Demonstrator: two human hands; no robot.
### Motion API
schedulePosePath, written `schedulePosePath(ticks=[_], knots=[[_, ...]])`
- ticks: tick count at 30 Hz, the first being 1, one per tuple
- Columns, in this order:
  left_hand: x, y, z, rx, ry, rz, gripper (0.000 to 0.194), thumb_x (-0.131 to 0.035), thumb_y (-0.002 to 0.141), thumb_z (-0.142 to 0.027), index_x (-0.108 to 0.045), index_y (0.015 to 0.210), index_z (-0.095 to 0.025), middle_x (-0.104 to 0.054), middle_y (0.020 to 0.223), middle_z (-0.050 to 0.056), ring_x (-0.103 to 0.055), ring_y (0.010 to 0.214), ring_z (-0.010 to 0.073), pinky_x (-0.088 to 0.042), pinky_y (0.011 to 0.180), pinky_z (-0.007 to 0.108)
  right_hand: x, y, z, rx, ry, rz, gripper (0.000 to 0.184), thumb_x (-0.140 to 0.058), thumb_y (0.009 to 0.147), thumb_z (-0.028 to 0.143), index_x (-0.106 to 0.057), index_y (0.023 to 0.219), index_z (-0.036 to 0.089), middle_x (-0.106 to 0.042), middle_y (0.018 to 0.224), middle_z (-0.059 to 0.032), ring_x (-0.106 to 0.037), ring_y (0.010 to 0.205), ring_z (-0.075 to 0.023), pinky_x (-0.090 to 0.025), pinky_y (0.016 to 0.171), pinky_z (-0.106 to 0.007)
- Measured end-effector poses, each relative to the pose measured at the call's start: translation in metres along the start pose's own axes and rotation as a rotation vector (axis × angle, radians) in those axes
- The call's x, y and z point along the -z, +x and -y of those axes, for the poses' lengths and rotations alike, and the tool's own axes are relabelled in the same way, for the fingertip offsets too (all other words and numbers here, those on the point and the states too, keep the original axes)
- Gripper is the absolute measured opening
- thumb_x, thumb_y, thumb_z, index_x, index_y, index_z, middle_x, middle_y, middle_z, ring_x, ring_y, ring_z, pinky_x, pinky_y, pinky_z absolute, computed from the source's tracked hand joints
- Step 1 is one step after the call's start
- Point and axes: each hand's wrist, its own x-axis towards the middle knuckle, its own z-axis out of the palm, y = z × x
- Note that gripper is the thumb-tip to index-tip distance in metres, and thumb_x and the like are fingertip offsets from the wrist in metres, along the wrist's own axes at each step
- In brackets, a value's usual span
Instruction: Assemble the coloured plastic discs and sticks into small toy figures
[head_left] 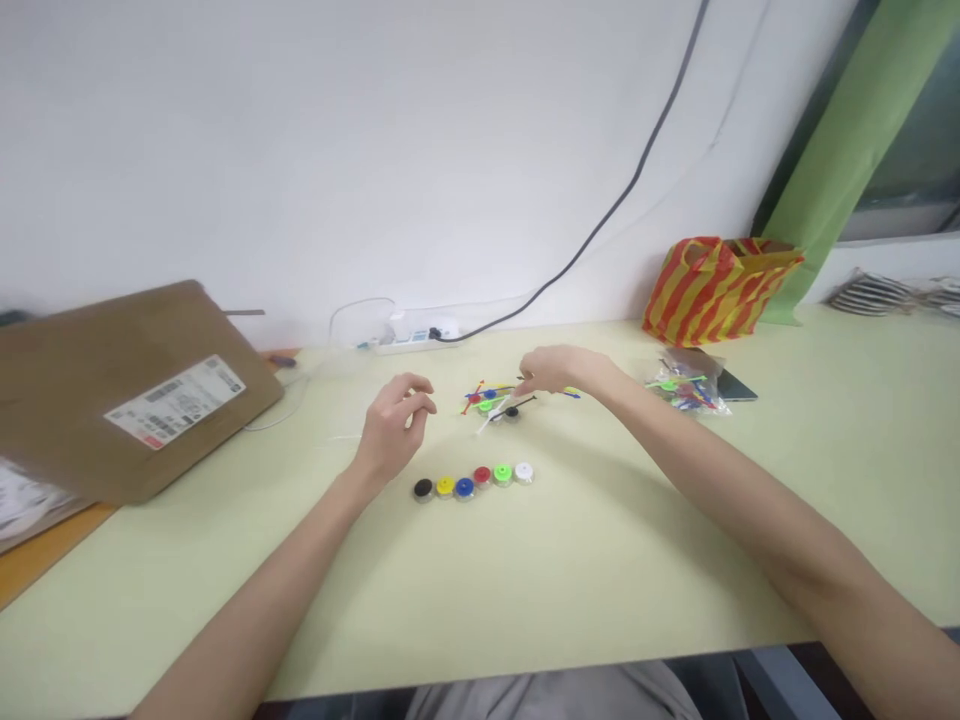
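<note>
My right hand (553, 370) reaches down to a small pile of coloured arrow spinners, its fingers pinched together at the pile's right side. What lies between those fingertips is hidden. Nearest to them is a white arrow spinner (493, 415), with a black arrow spinner (512, 412) beside it. Red, blue, green and yellow pieces show in the same pile. To the left hovers my left hand (395, 420), loosely curled with fingers apart and nothing visible in it. In front of the pile stands a row of small round pieces with clear bases, from a black one (424, 488) to a white one (524, 472).
A clear bag of coloured pieces (686, 385) lies at right, partly over a dark flat object (733, 378). Behind it stands a red-and-yellow striped bag (720, 290). A cardboard package (135, 370) is at left. A power strip (416, 338) with a black cable sits by the wall.
</note>
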Motion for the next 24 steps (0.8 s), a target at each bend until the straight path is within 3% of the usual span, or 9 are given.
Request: schedulePosePath(ticks=[2, 4, 7, 10, 13, 16, 20, 24], knots=[[0.003, 0.000, 0.023, 0.250, 0.190, 0.117, 0.030, -0.041, 0.096, -0.015, -0.070, 0.100, -0.021, -0.063, 0.127, 0.010, -0.060, 0.121, 0.0234, -0.048, 0.106, 0.040, 0.009, -0.017, 0.009, 0.029, -0.031, -0.072, 0.039, -0.058, 0.098, 0.049, -0.072, 0.111, 0.015, -0.073, 0.114, -0.0188, -0.070, 0.098, -0.0303, -0.046, 0.070, -0.032], [0.005, -0.003, 0.045, 0.375, 0.260, 0.141, 0.039, -0.042, 0.098, -0.026, -0.063, 0.130, -0.017, -0.054, 0.143, 0.018, -0.052, 0.134, 0.0341, -0.040, 0.112, 0.053, 0.011, -0.036, 0.019, 0.079, -0.044, -0.102, 0.035, -0.058, 0.098, 0.046, -0.071, 0.116, 0.018, -0.072, 0.118, -0.0166, -0.069, 0.103, -0.0299, -0.045, 0.072, -0.032], [0.003, -0.015, 0.074, 0.514, 0.300, 0.244, 0.068, -0.047, 0.096, -0.050, -0.049, 0.145, -0.004, -0.045, 0.150, 0.034, -0.041, 0.142, 0.0490, -0.033, 0.112, 0.067, 0.001, -0.066, 0.024, 0.202, 0.052, -0.020, 0.031, -0.058, 0.097, 0.047, -0.069, 0.117, 0.026, -0.073, 0.116, -0.0089, -0.070, 0.095, -0.0246, -0.045, 0.067, -0.030], [-0.004, -0.027, 0.090, 0.549, 0.282, 0.375, 0.071, -0.047, 0.094, -0.058, -0.052, 0.142, -0.006, -0.048, 0.150, 0.032, -0.041, 0.144, 0.0466, -0.032, 0.114, 0.064, -0.024, -0.084, 0.012, 0.235, 0.165, 0.028, 0.024, -0.059, 0.095, 0.042, -0.071, 0.110, 0.027, -0.074, 0.106, -0.0066, -0.070, 0.083, -0.0231, -0.043, 0.064, -0.031], [-0.012, -0.030, 0.096, 0.517, 0.260, 0.423, 0.062, -0.038, 0.098, -0.051, -0.053, 0.141, -0.009, -0.045, 0.155, 0.026, -0.039, 0.148, 0.0404, -0.029, 0.119, 0.057, -0.056, -0.083, -0.009, 0.192, 0.126, -0.192, 0.021, -0.051, 0.099, 0.030, -0.071, 0.099, 0.024, -0.074, 0.095, -0.0073, -0.068, 0.087, -0.0250, -0.043, 0.068, -0.033], [-0.019, -0.029, 0.097, 0.484, 0.227, 0.424, 0.059, -0.032, 0.101, -0.043, -0.050, 0.145, -0.008, -0.045, 0.157, 0.023, -0.038, 0.149, 0.0352, -0.028, 0.122, 0.051, -0.087, -0.069, -0.029, 0.089, 0.187, -0.476, 0.029, -0.041, 0.100, 0.018, -0.069, 0.107, 0.022, -0.073, 0.110, -0.0084, -0.068, 0.095, -0.0233, -0.044, 0.077, -0.032], [-0.022, -0.026, 0.100, 0.468, 0.165, 0.401, 0.061, -0.026, 0.102, -0.043, -0.052, 0.143, -0.007, -0.047, 0.156, 0.021, -0.039, 0.149, 0.0336, -0.027, 0.123, 0.049, -0.113, -0.054, -0.044, 0.035, 0.264, -0.625, 0.030, -0.041, 0.098, 0.015, -0.069, 0.108, 0.020, -0.070, 0.114, -0.0082, -0.067, 0.088, -0.0208, -0.043, 0.077, -0.031], [-0.019, -0.023, 0.100, 0.482, 0.070, 0.331, 0.057, -0.029, 0.101, -0.048, -0.062, 0.131, -0.012, -0.059, 0.146, 0.017, -0.049, 0.141, 0.0336, -0.033, 0.120, 0.048, -0.121, -0.052, -0.042, 0.038, 0.354, -0.705, 0.028, -0.043, 0.094, 0.012, -0.069, 0.102, 0.019, -0.069, 0.109, -0.0078, -0.065, 0.085, -0.0200, -0.044, 0.078, -0.031]])
